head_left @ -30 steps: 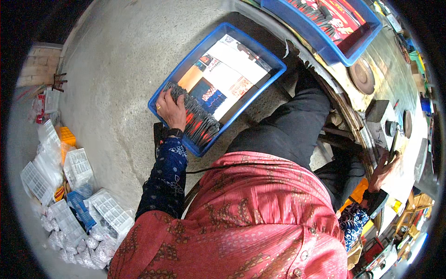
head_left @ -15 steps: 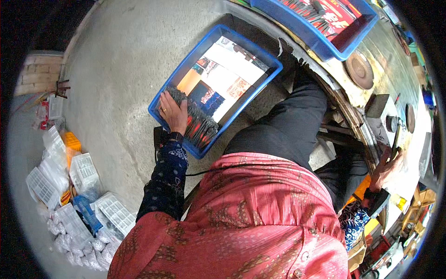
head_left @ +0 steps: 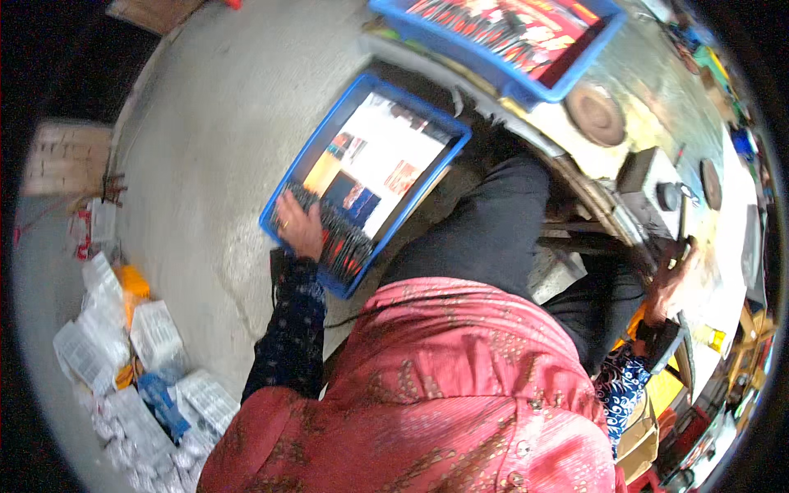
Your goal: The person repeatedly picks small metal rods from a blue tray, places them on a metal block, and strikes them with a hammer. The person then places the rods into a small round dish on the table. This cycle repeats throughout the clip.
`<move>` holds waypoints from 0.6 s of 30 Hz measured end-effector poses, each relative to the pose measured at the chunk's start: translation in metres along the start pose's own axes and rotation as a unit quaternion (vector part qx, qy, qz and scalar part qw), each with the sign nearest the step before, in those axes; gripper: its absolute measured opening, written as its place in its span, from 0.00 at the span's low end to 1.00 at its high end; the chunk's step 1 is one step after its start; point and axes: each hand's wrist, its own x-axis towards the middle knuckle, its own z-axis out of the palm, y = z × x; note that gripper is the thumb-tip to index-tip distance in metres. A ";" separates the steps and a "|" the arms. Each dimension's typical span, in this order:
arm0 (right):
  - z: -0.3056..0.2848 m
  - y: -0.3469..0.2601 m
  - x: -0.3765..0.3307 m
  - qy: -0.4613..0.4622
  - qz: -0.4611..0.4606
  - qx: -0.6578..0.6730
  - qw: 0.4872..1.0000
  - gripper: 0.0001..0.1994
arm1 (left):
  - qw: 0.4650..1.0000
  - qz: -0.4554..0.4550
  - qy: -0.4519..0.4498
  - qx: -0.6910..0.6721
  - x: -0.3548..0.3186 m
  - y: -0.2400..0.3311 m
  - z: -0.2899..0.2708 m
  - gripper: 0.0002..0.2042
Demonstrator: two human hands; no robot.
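Observation:
A blue plastic tray (head_left: 367,80) sits at the left of my legs, with printed sheets (head_left: 386,140) lining its bottom. Across its near end runs a packed row of thin black pieces with red parts (head_left: 345,251); their exact kind is unclear. My left hand (head_left: 299,226) lies on the left end of this row, fingers stretched and spread. At the worktable's edge is my right hand (head_left: 672,283), beside a grey block with a black knob (head_left: 645,193). A thin dark bar reaches down toward its fingers. Blur hides whether the fingers grip that bar.
A second blue tray (head_left: 526,90), holding similar black-and-red pieces, stands on the worktable (head_left: 633,119). Near it lies a round brown disc (head_left: 595,115). White plastic baskets (head_left: 156,333) and bagged items (head_left: 152,460) are piled on the floor at far left.
The whole view has shifted and blurred, with the trays and table now further left. My left hand stays on the row of black pieces. My right hand remains by the table edge.

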 end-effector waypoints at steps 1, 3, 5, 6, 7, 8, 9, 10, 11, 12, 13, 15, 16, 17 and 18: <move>-0.004 -0.002 -0.001 0.004 -0.017 0.037 0.999 0.25 | 1.000 -0.007 0.007 0.026 0.001 -0.001 0.003 0.37; -0.011 -0.008 -0.002 -0.022 0.026 0.047 0.998 0.25 | 0.999 0.015 0.003 0.040 -0.001 -0.002 0.008 0.38; -0.018 -0.015 -0.002 -0.048 0.060 0.025 0.997 0.26 | 1.000 0.018 -0.005 -0.001 -0.003 -0.005 0.011 0.38; -0.020 -0.019 -0.003 -0.062 0.075 0.014 0.995 0.26 | 1.000 0.003 -0.023 0.001 -0.001 -0.005 0.013 0.36; -0.021 -0.023 -0.001 -0.072 0.096 0.019 0.993 0.26 | 0.999 0.005 -0.031 0.004 -0.001 -0.007 0.012 0.36; -0.023 -0.026 -0.002 -0.061 0.098 0.107 0.988 0.26 | 0.999 0.016 -0.026 -0.016 -0.001 -0.008 0.011 0.35; -0.024 -0.028 -0.001 -0.072 0.107 0.086 0.988 0.25 | 0.999 0.007 -0.043 -0.011 -0.001 -0.006 0.008 0.35; -0.025 -0.030 -0.001 -0.062 0.103 0.096 0.988 0.24 | 0.998 0.008 -0.048 -0.025 0.000 -0.005 0.003 0.35; -0.027 -0.031 0.000 -0.073 0.117 0.104 0.985 0.24 | 0.998 -0.002 -0.062 -0.027 0.003 -0.001 -0.002 0.35; -0.028 -0.032 0.001 -0.085 0.128 0.101 0.983 0.23 | 0.999 -0.002 -0.048 -0.005 0.008 0.006 -0.008 0.35; -0.029 -0.031 0.001 -0.087 0.129 0.108 0.982 0.23 | 0.998 -0.018 -0.055 0.012 0.010 0.014 -0.017 0.35; -0.032 -0.030 0.003 -0.070 0.108 0.125 0.984 0.22 | 1.000 0.003 -0.014 0.006 0.019 0.037 -0.039 0.34; -0.033 -0.029 0.004 -0.078 0.112 0.121 0.983 0.22 | 0.999 0.030 -0.010 -0.040 0.032 0.052 -0.052 0.33; -0.034 -0.029 0.005 -0.086 0.114 0.117 0.983 0.22 | 0.993 0.073 0.016 -0.091 0.046 0.069 -0.064 0.32; -0.035 -0.028 0.006 -0.081 0.107 0.124 0.983 0.21 | 0.984 0.105 0.032 -0.143 0.061 0.088 -0.079 0.31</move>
